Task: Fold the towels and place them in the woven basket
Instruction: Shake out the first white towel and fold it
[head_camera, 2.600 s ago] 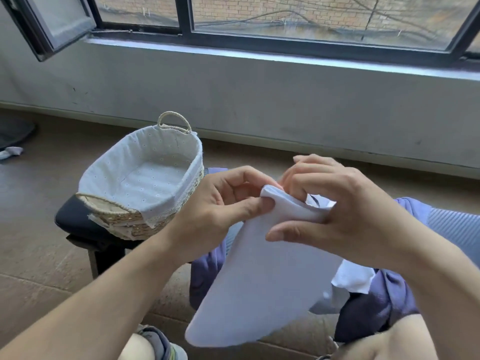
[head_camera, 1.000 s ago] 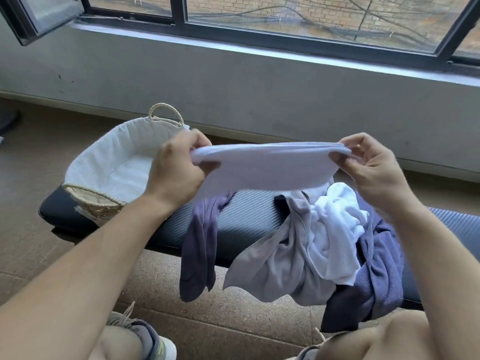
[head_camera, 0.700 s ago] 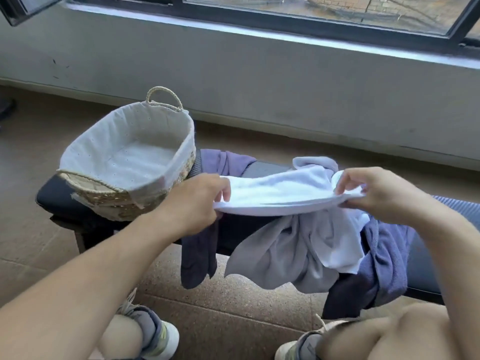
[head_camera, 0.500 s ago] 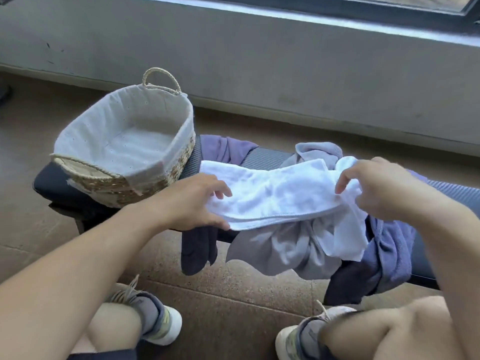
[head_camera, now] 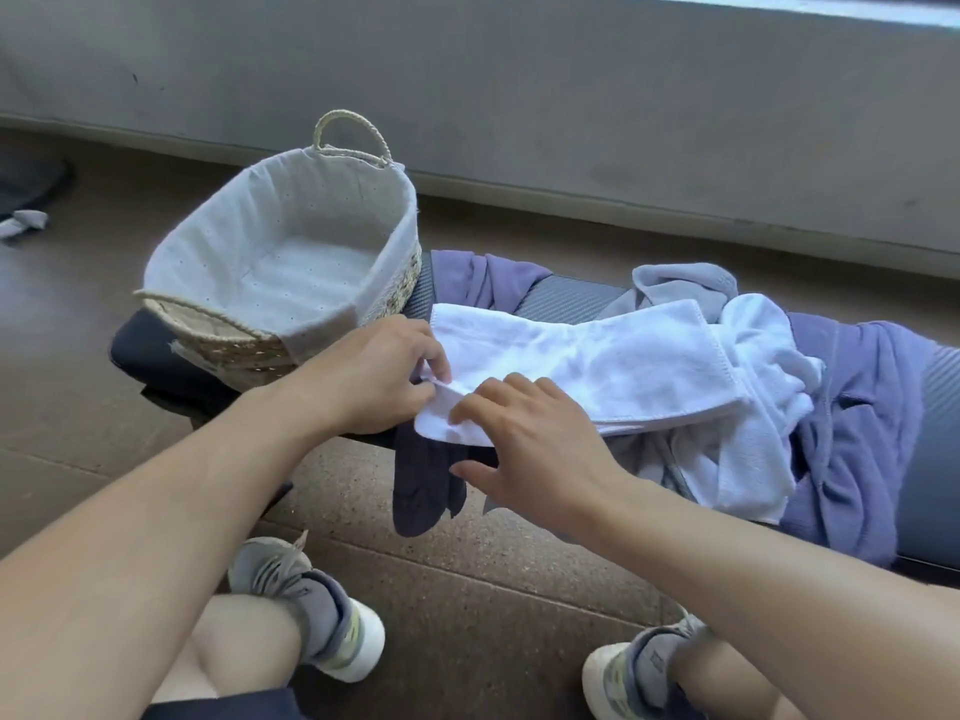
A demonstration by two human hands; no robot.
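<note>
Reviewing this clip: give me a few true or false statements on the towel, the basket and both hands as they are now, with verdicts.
1. The woven basket holds a folded towel. False: only its liner shows inside.
2. The left hand pinches the white towel at its near-left end. True.
3. The right hand lies with fingers straight on the towel. True.
4. The white towel hangs in the air. False: it lies on the pile of towels.

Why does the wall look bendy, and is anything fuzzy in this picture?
Head view: the wide lens bows the wall's base line and stretches the arms at the edges; daylight is soft, with no glare; the white towel and woven basket look fairly sharp, the left hand and right hand only slightly soft.
</note>
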